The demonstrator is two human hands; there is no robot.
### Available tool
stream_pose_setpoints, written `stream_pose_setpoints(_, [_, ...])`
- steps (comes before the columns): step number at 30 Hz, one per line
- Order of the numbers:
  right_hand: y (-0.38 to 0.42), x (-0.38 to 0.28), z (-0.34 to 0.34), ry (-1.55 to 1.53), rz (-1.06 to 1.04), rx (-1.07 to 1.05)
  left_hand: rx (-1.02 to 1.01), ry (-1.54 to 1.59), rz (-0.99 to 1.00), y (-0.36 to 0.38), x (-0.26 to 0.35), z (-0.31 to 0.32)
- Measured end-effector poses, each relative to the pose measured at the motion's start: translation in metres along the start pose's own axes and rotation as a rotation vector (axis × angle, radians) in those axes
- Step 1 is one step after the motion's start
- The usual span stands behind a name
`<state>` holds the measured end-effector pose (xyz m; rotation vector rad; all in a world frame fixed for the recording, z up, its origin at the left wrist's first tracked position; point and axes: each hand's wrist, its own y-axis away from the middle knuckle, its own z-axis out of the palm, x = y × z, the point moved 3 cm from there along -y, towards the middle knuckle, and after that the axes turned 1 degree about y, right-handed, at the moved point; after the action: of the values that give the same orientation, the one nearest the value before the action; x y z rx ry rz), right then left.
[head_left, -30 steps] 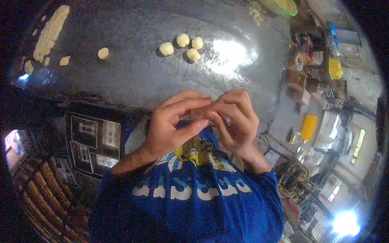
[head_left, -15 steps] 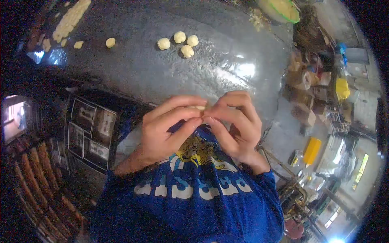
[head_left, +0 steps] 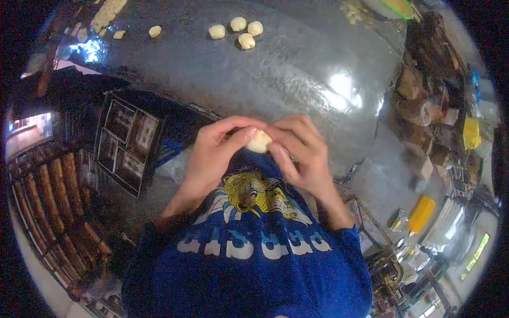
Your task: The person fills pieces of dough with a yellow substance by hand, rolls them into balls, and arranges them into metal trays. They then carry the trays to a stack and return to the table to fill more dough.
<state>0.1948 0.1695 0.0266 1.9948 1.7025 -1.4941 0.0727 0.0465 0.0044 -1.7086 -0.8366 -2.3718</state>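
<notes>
Between both hands, in front of my chest, is a pale ball of dough (head_left: 259, 142). My left hand (head_left: 216, 146) grips it from the left, thumb and fingers pressed on its upper side. From the right, my right hand (head_left: 301, 148) closes its fingers and thumb on the same piece, hiding part of it. Several round dough balls (head_left: 246, 41) sit grouped on the dark table (head_left: 201, 74) beyond my hands. Farther left lie a single dough piece (head_left: 155, 32), a smaller flat one (head_left: 119, 35) and a long strip of cut dough (head_left: 107, 13).
A green-rimmed container (head_left: 398, 7) stands at the far right of the table. Below the table's near edge, on the left, is a dark rack with framed panels (head_left: 127, 143). Boxes and bags (head_left: 419, 111) crowd the right side, near a yellow object (head_left: 422, 214).
The dough has come into fuller view between my fingers, and my left thumb now lies across its top. The view has tilted, so the table's dough pieces appear higher in the frame.
</notes>
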Motion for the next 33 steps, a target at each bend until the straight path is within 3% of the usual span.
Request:
stream_pose_setpoints(4, [-0.001, 0.007, 0.022, 0.142, 0.123, -0.017, 0.026, 0.201, 0.009, -0.014, -0.003, -0.015])
stream_pose_setpoints(7, [-0.016, 0.018, 0.033, 0.290, 0.175, -0.143, -0.089, 0.101, 0.082, -0.031, 0.010, -0.033])
stream_pose_setpoints(11, [-0.075, 0.010, 0.059, 0.491, 0.261, -0.003, -0.084, -0.097, 0.045, -0.065, 0.038, -0.085])
stream_pose_setpoints(13, [-0.095, 0.007, 0.072, 0.485, -0.147, 0.085, -0.266, -0.016, 0.143, -0.073, 0.067, -0.104])
stream_pose_setpoints(15, [-0.116, 0.011, 0.093, 0.446, -0.121, 0.116, -0.282, -0.011, 0.166, -0.082, 0.078, -0.130])
stream_pose_setpoints(17, [-0.130, 0.039, 0.118, 0.366, -0.029, 0.317, -0.118, -0.128, 0.271, -0.097, 0.075, -0.159])
stream_pose_setpoints(19, [-0.131, 0.087, 0.149, 0.519, 0.315, 0.135, -0.083, -0.192, 0.197, -0.117, 0.052, -0.186])
stream_pose_setpoints(20, [-0.116, 0.095, 0.156, 0.539, 0.406, 0.109, -0.034, -0.403, 0.160, -0.126, 0.037, -0.197])
stream_pose_setpoints(21, [-0.108, 0.099, 0.160, 0.555, 0.489, 0.084, 0.021, -0.616, 0.129, -0.135, 0.024, -0.205])
stream_pose_setpoints(23, [-0.113, 0.096, 0.147, 0.620, 0.503, 0.105, 0.055, -0.644, 0.146, -0.142, 0.008, -0.204])
stream_pose_setpoints(25, [-0.111, 0.094, 0.139, 0.683, 0.530, 0.135, 0.127, -0.863, 0.460, -0.149, 0.005, -0.187])
stream_pose_setpoints(28, [-0.128, 0.123, 0.132, 0.721, 0.590, 0.319, 0.187, -0.921, 0.590, -0.170, 0.002, -0.156])
stream_pose_setpoints(33, [-0.118, 0.148, 0.132, 0.517, 0.507, 0.234, 0.215, -0.933, 0.747, -0.179, -0.010, -0.144])
